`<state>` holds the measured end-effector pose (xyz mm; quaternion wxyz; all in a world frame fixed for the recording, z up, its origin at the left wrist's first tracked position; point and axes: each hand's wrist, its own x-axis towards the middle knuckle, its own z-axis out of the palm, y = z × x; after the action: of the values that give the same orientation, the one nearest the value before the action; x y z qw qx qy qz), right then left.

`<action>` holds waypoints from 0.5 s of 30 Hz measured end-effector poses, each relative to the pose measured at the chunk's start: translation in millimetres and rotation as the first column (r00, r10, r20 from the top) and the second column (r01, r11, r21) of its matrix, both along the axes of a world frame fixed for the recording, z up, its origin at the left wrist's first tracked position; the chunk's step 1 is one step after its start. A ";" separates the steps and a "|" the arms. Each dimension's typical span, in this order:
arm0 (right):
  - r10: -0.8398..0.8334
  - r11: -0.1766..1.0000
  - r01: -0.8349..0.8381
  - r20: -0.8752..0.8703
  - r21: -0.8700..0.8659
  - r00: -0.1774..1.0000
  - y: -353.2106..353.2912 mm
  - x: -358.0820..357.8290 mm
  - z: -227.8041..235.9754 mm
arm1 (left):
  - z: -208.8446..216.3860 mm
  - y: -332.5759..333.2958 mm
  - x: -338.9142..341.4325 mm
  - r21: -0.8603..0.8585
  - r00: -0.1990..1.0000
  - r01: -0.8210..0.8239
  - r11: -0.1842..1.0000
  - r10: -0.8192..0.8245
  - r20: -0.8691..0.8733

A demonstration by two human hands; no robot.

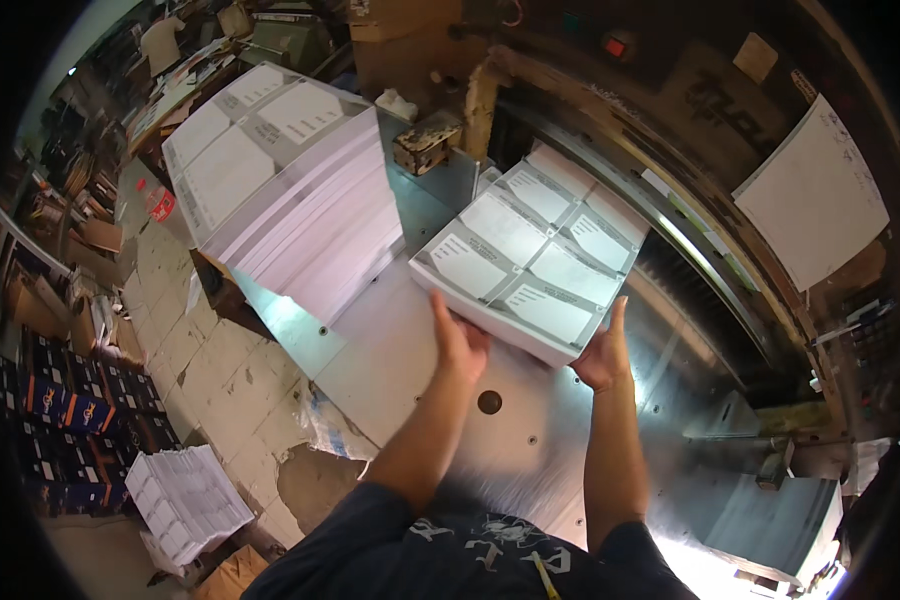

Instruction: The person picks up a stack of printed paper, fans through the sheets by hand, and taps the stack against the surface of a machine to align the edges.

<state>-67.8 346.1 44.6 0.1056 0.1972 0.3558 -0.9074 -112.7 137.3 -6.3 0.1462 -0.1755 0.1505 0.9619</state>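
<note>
A thick stack of printed sheets, with several grey-and-white form panels on its top sheet, lies on the metal table of a cutting machine. My left hand is on its near left edge, thumb pointing up along the side and fingers curled at the bottom edge. At the near right corner my right hand grips the same stack, its thumb upright against the side. Some of the fingers are hidden by the paper. The stack's far end reaches toward the machine's dark opening.
A much taller pile of similar sheets stands to the left on the metal table. Behind it is a worn metal block. On the floor at lower left are bundled papers and dark boxes. A paper sheet hangs at right.
</note>
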 end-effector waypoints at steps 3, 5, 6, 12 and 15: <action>-0.119 0.993 0.119 -0.078 -0.006 0.990 25.1 -14.0 -23.4 | 34.4 -1.6 -13.0 -0.161 1.000 -0.007 0.987 0.010 0.017; -0.263 0.963 0.267 -0.078 0.042 0.962 35.8 -33.6 -24.6 | 32.3 5.4 -20.7 -0.186 0.999 -0.037 0.982 0.040 0.012; -0.331 0.943 0.330 -0.015 -0.042 0.943 40.5 -48.0 -24.9 | 31.7 6.1 -24.2 -0.173 0.993 -0.073 0.982 0.087 0.076; -0.210 0.952 0.199 0.026 0.232 0.977 89.1 -108.4 -53.9 | 26.0 17.6 -29.0 -0.428 0.974 0.009 0.904 0.089 0.208; -0.254 0.931 0.219 0.087 0.291 0.963 66.6 -103.7 -46.9 | 25.8 14.7 -30.2 -0.504 0.956 -0.023 0.864 0.166 0.241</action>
<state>-171.6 412.7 -2.4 -0.0117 0.3072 0.4462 -0.8405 -142.9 152.0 19.5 0.0681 -0.3467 0.3614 0.8629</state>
